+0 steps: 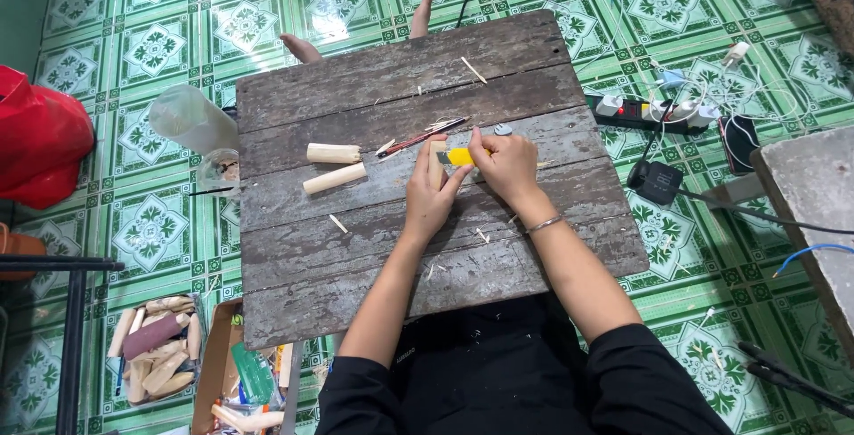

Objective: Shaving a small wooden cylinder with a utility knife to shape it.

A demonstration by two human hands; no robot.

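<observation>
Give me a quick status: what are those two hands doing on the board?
Left hand grips a small wood piece upright. Right hand grips a yellow utility knife against it. Two cut wood sticks lie left, apart; shavings scattered on the plank board.

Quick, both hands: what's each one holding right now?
Left hand: closed on a wood piece, holding it against the board.
Right hand: closed on a yellow knife.

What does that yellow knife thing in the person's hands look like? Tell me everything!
The yellow utility knife is a slim cutter with a bright yellow body, seemingly plastic, and a dark tip at its left end. It lies nearly level above the grey wooden board. The right hand grips its rear, hiding that part. Its tip meets a pale wooden piece held upright by the left hand. The blade is too small to make out.
</observation>
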